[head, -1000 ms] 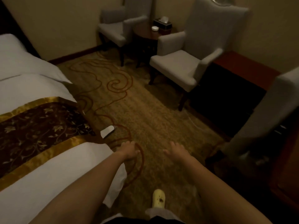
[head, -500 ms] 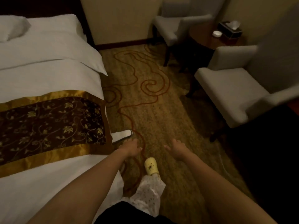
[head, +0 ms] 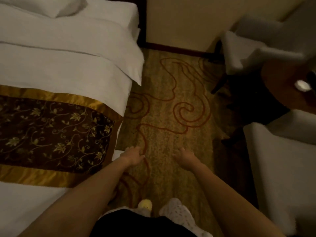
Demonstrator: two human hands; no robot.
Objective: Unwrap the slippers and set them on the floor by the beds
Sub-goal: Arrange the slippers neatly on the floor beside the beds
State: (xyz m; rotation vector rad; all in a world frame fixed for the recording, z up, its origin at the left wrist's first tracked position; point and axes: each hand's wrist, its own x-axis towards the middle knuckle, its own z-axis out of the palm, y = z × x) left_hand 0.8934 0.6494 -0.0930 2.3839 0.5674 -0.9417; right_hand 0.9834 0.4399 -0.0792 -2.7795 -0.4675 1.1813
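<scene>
One white slipper (head: 117,153) lies on the patterned carpet (head: 164,134) against the side of the bed (head: 68,69); only a sliver of it shows beside my left wrist. My left hand (head: 133,156) hovers just right of it, fingers loosely curled and holding nothing. About a hand's width further right, my right hand (head: 187,159) is held out over the carpet with its fingers apart, also holding nothing. No wrapper or second slipper is visible.
The bed has white linen and a brown-and-gold runner (head: 51,134). Two pale armchairs (head: 280,168) (head: 256,47) and a round wooden table (head: 289,86) line the right side. My foot in a yellow shoe (head: 145,204) stands on the carpet strip between them.
The view has swung left and down along the bed. The white slipper, plainly seen earlier, is now mostly hidden by my left hand. Both hands stay extended and hold nothing.
</scene>
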